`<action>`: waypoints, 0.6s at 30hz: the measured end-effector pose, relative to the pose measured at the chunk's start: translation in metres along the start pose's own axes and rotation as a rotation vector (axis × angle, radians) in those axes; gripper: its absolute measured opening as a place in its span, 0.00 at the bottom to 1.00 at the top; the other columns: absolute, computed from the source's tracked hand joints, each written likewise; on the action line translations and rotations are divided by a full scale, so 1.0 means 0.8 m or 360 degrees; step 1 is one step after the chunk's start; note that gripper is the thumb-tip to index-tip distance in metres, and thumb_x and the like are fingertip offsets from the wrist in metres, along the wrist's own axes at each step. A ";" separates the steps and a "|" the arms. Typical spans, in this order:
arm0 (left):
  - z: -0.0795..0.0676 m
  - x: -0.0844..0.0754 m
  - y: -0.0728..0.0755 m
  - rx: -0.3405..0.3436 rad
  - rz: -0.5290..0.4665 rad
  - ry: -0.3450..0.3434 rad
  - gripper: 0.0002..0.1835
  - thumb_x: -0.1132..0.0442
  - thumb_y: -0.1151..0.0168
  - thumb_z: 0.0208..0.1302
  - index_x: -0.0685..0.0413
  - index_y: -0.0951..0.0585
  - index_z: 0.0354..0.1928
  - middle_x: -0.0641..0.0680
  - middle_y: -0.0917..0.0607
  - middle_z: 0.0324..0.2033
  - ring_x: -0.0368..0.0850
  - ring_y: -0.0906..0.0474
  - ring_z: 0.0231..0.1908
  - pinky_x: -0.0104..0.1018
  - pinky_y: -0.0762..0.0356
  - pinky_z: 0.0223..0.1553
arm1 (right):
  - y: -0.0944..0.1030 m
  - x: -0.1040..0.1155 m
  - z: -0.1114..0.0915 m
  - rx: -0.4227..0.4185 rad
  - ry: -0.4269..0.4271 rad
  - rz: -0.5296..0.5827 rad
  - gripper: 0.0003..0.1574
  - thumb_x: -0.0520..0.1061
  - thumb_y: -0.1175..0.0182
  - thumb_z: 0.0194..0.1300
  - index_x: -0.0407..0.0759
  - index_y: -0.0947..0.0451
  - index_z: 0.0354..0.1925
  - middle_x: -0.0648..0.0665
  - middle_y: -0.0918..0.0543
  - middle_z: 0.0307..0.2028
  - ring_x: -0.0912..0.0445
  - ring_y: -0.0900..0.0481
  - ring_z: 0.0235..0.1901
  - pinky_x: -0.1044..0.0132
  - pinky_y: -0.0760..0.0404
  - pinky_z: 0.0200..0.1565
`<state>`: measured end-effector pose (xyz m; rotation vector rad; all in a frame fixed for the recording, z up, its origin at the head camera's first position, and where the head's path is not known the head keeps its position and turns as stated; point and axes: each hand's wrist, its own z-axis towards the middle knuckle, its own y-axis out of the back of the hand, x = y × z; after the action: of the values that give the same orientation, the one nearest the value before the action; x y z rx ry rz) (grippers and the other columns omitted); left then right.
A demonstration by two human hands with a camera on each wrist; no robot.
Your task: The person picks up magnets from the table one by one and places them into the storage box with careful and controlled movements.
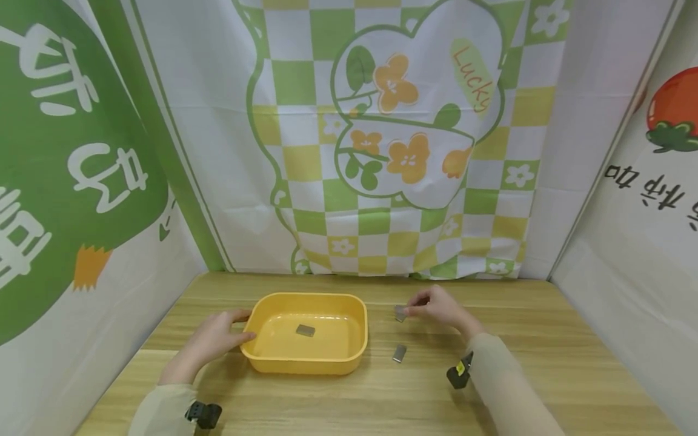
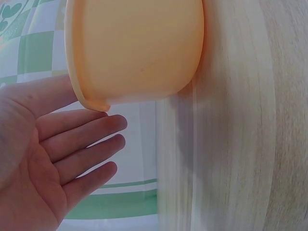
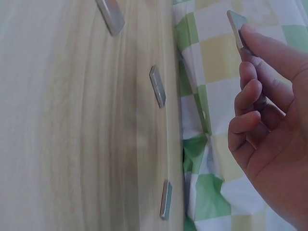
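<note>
My left hand point(image 1: 215, 339) rests at the left end of a yellow plastic basin point(image 1: 305, 366). Its thumb laps over the rim, while the other fingers stretch straight alongside the outside in the left wrist view. One small flat grey metal block point(image 1: 306, 330) lies on the basin floor. To the right of the basin, my right hand point(image 1: 438, 307) pinches a similar metal block point(image 3: 236, 29) between thumb and index finger, with the remaining fingers curled. Another grey block point(image 1: 400, 353) lies on the table nearer to me. Three blocks lie on the wood in the right wrist view, one of them mid-table point(image 3: 158, 86).
The wooden table point(image 1: 403, 406) ends at a green-and-white checked curtain point(image 1: 382, 242) at the back. Printed cloth walls stand at the left point(image 1: 65, 181) and right point(image 1: 627, 242). Each sleeved wrist wears a small black camera.
</note>
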<state>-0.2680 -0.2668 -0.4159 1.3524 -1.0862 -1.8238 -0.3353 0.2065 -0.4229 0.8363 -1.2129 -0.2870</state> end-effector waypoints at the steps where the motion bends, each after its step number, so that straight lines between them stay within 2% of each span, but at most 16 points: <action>1: 0.000 0.000 0.000 -0.0002 -0.0002 -0.0003 0.29 0.55 0.33 0.57 0.67 0.24 0.57 0.66 0.19 0.52 0.67 0.25 0.54 0.61 0.28 0.53 | -0.001 0.002 0.001 0.0006 0.0008 0.0000 0.14 0.52 0.32 0.56 0.43 0.15 0.33 0.49 0.16 0.29 0.55 0.23 0.28 0.64 0.23 0.29; 5: -0.001 0.000 0.000 -0.0003 -0.0013 -0.0009 0.29 0.55 0.33 0.57 0.67 0.24 0.56 0.66 0.19 0.51 0.66 0.25 0.53 0.61 0.28 0.53 | -0.004 0.008 0.007 0.0034 0.0028 0.0007 0.13 0.52 0.32 0.56 0.43 0.15 0.33 0.50 0.16 0.29 0.57 0.25 0.27 0.67 0.24 0.28; 18: 0.001 0.001 -0.001 -0.0011 0.0003 -0.0010 0.29 0.55 0.34 0.58 0.67 0.24 0.57 0.66 0.19 0.52 0.67 0.25 0.54 0.62 0.28 0.53 | -0.015 0.019 0.021 0.0075 0.0024 0.0057 0.15 0.55 0.32 0.56 0.45 0.15 0.33 0.50 0.15 0.30 0.57 0.22 0.29 0.64 0.21 0.32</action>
<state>-0.2688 -0.2671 -0.4166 1.3416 -1.0831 -1.8300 -0.3427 0.1825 -0.4187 0.8552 -1.2232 -0.2236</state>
